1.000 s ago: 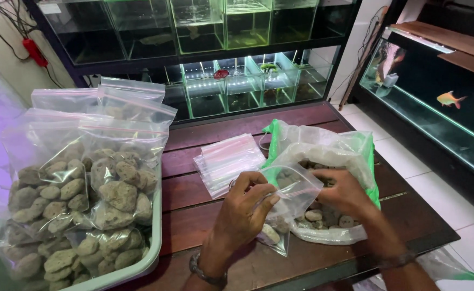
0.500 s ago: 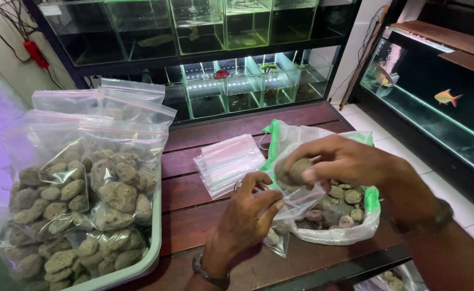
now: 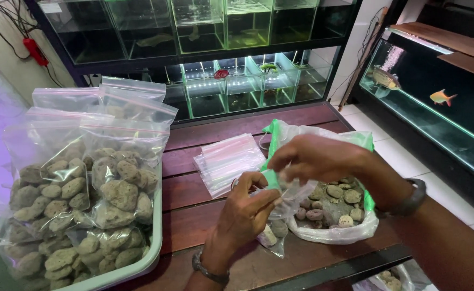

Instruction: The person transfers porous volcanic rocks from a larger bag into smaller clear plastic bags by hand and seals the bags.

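Stones going into a small clear bag, wooden table.
Left hand (image 3: 248, 207) pinches the small bag (image 3: 276, 229) open at its mouth; right hand (image 3: 315, 157), fingers closed, apparently on a stone, hovers above, beside the big sack (image 3: 331, 215) of stones.

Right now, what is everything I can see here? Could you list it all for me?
Small clear bag: one, few grey stones inside, held open at table's front edge.
Large bag of stones: one, clear with green rim, right on table.
Empty zip bags: a stack, clear with pink strips, table middle.
Filled bags: several, grey porous stones, in the tub.
Tub: one, pale green, left.
Table: one, dark red-brown slats.
Fish tanks: many small, lit green, on rear shelves.
Big aquarium: one, orange fish and grey fish, right.
Left hand: grips small bag's mouth.
Right hand: over that bag's mouth; dark wristband.
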